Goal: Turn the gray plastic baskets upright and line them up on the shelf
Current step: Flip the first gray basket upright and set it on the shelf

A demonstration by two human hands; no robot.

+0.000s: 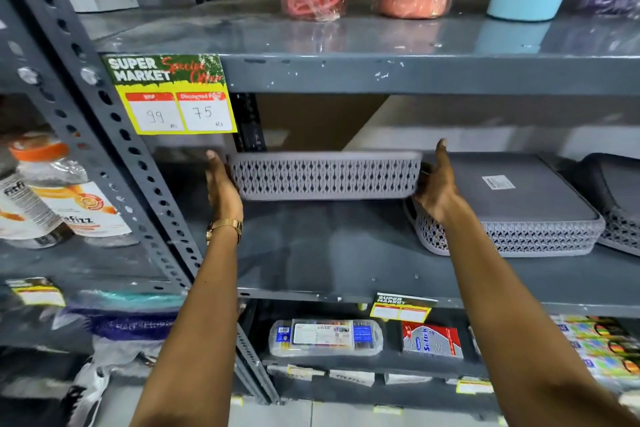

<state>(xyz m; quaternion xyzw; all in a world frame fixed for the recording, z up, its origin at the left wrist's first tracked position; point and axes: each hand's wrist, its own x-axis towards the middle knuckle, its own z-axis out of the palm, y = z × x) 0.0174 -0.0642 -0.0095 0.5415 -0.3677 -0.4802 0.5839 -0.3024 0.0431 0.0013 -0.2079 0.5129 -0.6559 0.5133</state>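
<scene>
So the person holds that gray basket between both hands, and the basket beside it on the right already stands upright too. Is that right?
Not quite. The head view shows the neighbouring basket lying upside down, its flat labelled bottom facing up. The rest holds: the left hand and right hand grip the ends of the gray basket.

- I see gray steel shelving (415,74) with chipped paint, its perforated upright (114,163) at left.
- A yellow price tag (173,97) hangs far left.
- Pale tiled floor (311,414) shows below, near me.
</scene>
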